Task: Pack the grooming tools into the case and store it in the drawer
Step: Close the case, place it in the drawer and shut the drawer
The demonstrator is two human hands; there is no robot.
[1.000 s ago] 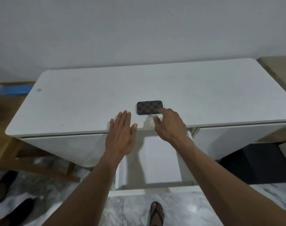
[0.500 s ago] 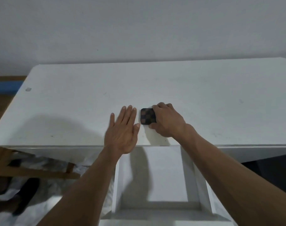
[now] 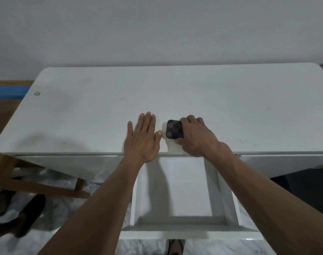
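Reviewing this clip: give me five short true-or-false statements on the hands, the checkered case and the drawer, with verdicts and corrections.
1. The right hand is closed over the checkered case. True.
2. The case already lies inside the drawer. False: it is on the white tabletop, near the front edge.
3. The left hand rests open and flat, holding nothing. True.
4. The drawer is shut. False: it is pulled out below the hands, and nothing shows in it.
5. Loose grooming tools lie on the tabletop. False: none are visible.
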